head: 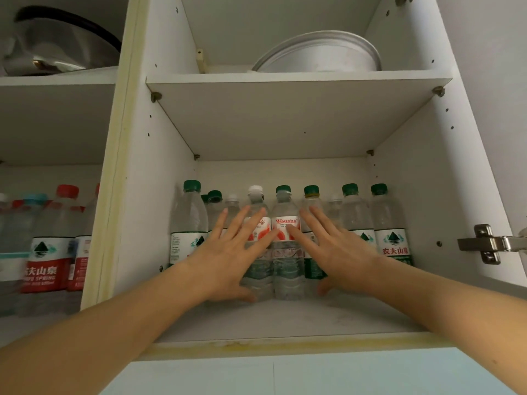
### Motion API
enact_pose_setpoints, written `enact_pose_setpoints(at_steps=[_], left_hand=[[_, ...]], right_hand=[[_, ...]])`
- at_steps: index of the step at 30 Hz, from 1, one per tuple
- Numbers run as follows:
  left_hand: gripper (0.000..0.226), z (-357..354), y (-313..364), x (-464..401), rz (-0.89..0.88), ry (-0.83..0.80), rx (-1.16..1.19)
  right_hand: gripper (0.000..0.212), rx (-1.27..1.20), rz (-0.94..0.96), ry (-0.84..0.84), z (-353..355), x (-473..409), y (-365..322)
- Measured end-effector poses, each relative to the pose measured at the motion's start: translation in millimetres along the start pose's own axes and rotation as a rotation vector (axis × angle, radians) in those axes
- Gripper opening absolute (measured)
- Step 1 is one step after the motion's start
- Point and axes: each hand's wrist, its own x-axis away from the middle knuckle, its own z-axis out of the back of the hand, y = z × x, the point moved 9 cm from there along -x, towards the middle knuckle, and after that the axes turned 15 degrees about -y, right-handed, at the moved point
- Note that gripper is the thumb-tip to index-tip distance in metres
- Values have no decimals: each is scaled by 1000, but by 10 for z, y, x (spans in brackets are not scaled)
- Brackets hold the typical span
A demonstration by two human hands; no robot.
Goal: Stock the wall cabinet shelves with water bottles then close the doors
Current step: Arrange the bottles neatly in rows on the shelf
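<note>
**me:** White wall cabinet (422, 166), doors not closed yet, you can see the hinge (490, 244) on the right wall hanging out in the open. Bottom shelf (285, 320) in this bay has a row of water bottles (356, 218) across the back, mostly green caps. Left bay (54, 124) has its own red-label bunch (51, 252), so that side looks stocked too.

**reply:** so what's left, just the doors?

**me:** Pretty much, I reckon. Right now I'm nudging the two front bottles, the white-capped bottle (258, 269) and the Wahaha bottle (286, 223), back into line. My left hand (228, 252) and right hand (339, 252) are both flat, fingers straight and spread, one on each side of the pair, gripping nothing. Front of the shelf is bare, so more could fit. Upper shelf only has a white basin (319, 52).
</note>
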Motion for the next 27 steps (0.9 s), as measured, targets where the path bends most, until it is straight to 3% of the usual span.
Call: enact_pose_setpoints(at_steps=[9, 12, 18, 20, 27], left_hand=[[147, 39, -566, 651, 366, -188, 37], [133, 17, -576, 750, 423, -273, -97], [103, 25, -487, 717, 445, -316, -285], [99, 11, -506, 718, 435, -293, -297], [92, -209, -571, 565, 432, -296, -319]], right_hand=[[141, -44, 23, 77, 163, 2, -52], [138, -58, 92, 103, 361, -94, -284], [91, 66, 274, 148, 614, -295, -921], [85, 70, 259, 143, 631, -386, -1002], [117, -41, 92, 117, 640, -673, -945]])
